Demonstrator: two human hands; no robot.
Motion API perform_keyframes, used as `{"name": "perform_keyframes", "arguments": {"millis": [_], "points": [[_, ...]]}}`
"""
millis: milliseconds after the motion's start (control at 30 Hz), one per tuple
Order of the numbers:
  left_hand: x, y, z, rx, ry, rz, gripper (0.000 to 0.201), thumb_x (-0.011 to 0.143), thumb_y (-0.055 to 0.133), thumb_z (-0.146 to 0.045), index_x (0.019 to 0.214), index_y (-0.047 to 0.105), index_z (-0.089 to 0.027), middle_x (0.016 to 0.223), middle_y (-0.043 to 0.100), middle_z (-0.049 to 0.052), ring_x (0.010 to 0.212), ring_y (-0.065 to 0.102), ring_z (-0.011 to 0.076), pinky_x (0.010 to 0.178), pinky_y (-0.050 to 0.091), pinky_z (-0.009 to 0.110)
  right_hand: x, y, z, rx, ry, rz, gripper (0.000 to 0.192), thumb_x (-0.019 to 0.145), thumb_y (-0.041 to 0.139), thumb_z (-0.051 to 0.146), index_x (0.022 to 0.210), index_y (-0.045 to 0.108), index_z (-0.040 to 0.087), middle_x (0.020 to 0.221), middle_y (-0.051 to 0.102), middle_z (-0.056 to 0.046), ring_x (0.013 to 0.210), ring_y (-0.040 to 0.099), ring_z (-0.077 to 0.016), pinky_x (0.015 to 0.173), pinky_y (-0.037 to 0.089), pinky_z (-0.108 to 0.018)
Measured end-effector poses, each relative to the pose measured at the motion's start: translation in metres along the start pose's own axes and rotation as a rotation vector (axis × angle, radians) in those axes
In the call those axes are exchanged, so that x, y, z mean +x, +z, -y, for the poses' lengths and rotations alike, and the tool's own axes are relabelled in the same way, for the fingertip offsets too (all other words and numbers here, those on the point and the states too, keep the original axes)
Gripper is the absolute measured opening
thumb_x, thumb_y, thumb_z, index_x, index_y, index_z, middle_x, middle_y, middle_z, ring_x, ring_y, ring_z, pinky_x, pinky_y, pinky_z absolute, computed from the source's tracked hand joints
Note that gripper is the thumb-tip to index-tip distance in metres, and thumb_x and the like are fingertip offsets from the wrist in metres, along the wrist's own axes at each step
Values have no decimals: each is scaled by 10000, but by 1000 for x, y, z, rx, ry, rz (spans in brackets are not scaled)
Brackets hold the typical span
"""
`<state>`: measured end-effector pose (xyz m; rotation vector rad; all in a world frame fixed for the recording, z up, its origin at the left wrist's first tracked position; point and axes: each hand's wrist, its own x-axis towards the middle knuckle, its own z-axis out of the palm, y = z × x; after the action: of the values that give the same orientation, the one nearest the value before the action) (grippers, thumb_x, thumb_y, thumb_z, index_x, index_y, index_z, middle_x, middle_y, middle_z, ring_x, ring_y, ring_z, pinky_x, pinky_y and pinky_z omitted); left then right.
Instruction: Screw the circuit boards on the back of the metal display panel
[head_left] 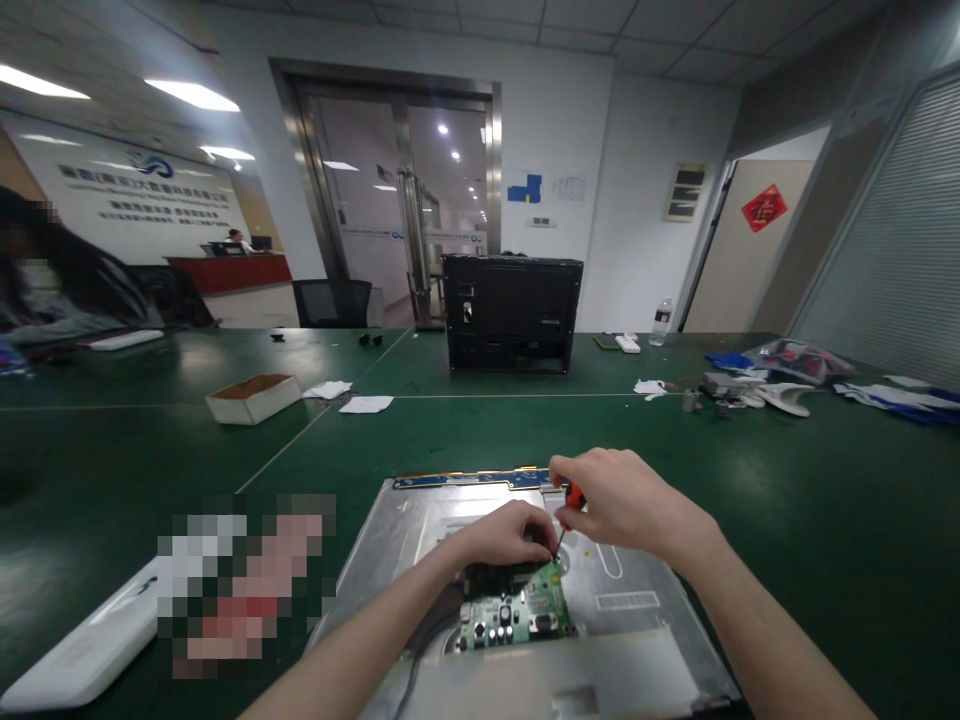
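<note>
My right hand (pixel 611 500) grips a screwdriver (pixel 574 497) with an orange-red and black handle. Its shaft slants down to the upper corner of a green circuit board (pixel 517 612). Close to that tip, my left hand (pixel 517 532) has its fingers curled and pressed together; whether something small sits between them is hidden. The circuit board lies on the metal back of a flat display panel (pixel 630 575). Along the panel's far edge runs a narrow blue circuit strip (pixel 472 480). A grey cable (pixel 411 680) passes beside the board, under my left forearm.
A black monitor casing (pixel 514 315) stands across the green table. At left are an open cardboard box (pixel 253 398), papers (pixel 366 404) and a long white object (pixel 90 635). Assorted parts (pixel 739 388) and a bottle (pixel 661 322) lie right. A person (pixel 67 265) sits far left.
</note>
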<state>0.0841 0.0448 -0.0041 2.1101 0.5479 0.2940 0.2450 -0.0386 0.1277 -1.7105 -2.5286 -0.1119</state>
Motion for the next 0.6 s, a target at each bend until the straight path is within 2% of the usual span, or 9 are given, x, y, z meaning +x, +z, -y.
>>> {"name": "perform_keyframes", "arguments": {"millis": [200,333,500,600], "points": [[0,0,1,24,-15,-9,140,668,619,-85,762,688,-162,695,628,-26,652,549,121,624,426,194,6,0,0,-18,3,31,306,875,482,428,730,661,226,692,671,-43,649,628,-199,504,283,-271],[0,-1,0,37,-10,-2,150,664,611,-74,764,688,-155,685,622,-32,650,548,120,615,417,190,6,0,1,-19,-18,6,149,811,530,306,877,619,208,729,671,-40,636,614,-192,496,261,-264],[-1,0,-2,22,-20,-14,142,663,611,-84,765,687,-148,667,616,-32,631,541,121,604,411,194,-1,-4,-1,69,-95,34,231,752,611,284,970,570,221,797,684,-18,712,630,-195,515,276,-259],[-1,-1,-3,12,-5,-21,146,651,606,-70,750,680,-147,659,611,-34,635,546,124,606,412,195,-2,-4,0,40,-61,32,228,775,619,382,949,604,235,774,690,-24,704,640,-212,501,268,-265]]}}
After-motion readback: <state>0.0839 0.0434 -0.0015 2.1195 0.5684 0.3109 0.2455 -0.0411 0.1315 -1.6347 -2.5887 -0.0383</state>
